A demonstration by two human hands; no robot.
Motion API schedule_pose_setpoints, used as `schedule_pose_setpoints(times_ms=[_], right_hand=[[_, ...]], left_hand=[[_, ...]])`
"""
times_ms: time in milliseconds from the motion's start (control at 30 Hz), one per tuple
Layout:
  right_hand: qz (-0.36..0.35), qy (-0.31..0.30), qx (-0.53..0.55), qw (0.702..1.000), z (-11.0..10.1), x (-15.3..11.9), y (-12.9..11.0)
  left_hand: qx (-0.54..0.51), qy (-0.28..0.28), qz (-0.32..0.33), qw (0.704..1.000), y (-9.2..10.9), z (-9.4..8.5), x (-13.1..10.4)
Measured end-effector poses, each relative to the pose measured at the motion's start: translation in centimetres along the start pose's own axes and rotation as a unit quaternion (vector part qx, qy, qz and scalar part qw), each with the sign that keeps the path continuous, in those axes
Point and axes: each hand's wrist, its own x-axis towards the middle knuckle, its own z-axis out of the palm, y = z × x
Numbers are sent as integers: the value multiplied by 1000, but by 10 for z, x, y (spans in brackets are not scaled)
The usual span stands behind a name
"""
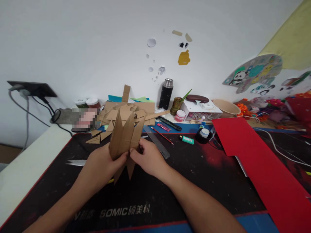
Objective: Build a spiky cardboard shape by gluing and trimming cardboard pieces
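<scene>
The left hand [100,163] and right hand [150,158] pinch a pointed, folded brown cardboard piece [125,137] between thumbs and fingers, above the black printed desk mat [170,200]. Pressing too hard at the thumbs could crease it wrongly, while uneven pulling might tear its narrow points.

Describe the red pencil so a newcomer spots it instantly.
Find the black mat, then the ruler lying beyond the right hand. Just right of it slants the red pencil: long and thin, unlike the stubby pink tool beside it.
</scene>
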Motion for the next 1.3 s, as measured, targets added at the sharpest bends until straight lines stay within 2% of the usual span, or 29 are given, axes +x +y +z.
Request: schedule_pose_setpoints(times_ms=[300, 733, 1133, 1300], right_hand=[[2, -18, 6, 1000, -7, 2, -1], [-8, -24, 31, 999, -6, 3, 4], [-23, -29, 12, 999, -7, 2, 5], [-7, -31, 2, 1000, -8, 2, 0]], left_hand=[[-69, -14, 5, 998, -5, -5, 3], [-96, -29, 3, 995, -5, -6, 4], [-74, -41, 8, 996, -8, -6, 5], [-72, -53, 2, 996, -8, -7, 4]])
